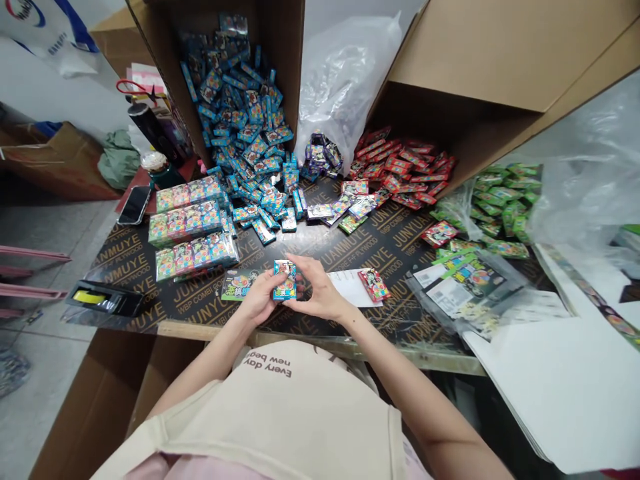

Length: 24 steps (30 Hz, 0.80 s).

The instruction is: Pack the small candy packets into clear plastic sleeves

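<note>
My left hand (257,301) and right hand (323,297) both grip one small stack of blue packets (285,280), held between them just above the near tabletop (390,248) edge. Done so far, I judge: three wrapped bundles (190,230) lying at left. Left over: loose blue heap (245,127), red heap (405,170), green heap (503,200) behind

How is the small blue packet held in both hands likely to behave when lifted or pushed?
Probably light: the blue packet sits between the fingertips of the left hand and right hand. Likely fairly stiff, since it stands upright without sagging. Its glossy wrap may slide easily on the printed tabletop.
</note>
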### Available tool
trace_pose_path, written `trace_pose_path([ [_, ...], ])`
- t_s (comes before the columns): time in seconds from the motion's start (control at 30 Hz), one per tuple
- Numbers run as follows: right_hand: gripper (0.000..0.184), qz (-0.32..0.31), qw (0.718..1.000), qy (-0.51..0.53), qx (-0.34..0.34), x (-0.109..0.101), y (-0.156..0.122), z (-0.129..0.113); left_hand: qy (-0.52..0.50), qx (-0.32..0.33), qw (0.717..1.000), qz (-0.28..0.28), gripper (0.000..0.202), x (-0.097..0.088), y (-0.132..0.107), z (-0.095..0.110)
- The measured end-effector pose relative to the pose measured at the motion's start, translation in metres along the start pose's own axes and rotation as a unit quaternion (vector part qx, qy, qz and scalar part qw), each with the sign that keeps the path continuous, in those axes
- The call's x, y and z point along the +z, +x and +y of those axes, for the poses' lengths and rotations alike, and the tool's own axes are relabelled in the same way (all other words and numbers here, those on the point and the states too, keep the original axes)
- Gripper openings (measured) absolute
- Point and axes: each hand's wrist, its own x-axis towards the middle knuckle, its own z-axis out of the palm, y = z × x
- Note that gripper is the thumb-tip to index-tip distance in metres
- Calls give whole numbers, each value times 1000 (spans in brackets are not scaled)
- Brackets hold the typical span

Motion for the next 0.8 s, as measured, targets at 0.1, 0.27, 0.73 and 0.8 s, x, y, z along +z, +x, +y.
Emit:
trace_pose_path([
  [0.1,80,35,999,0,26,-3,-6,4,96,51,993,41,53,-18,5,0],
  [0.27,86,102,969,151,166,-12,-23,26,324,152,930,85,74,-48,9,6],
  [0.73,93,46,996,27,70,-4,-27,4,128,-4,991,36,45,-2,12,-8],
  [0.8,84,16,998,-29,45,-11,-26,7,224,20,974,24,50,-14,12,-6],
])
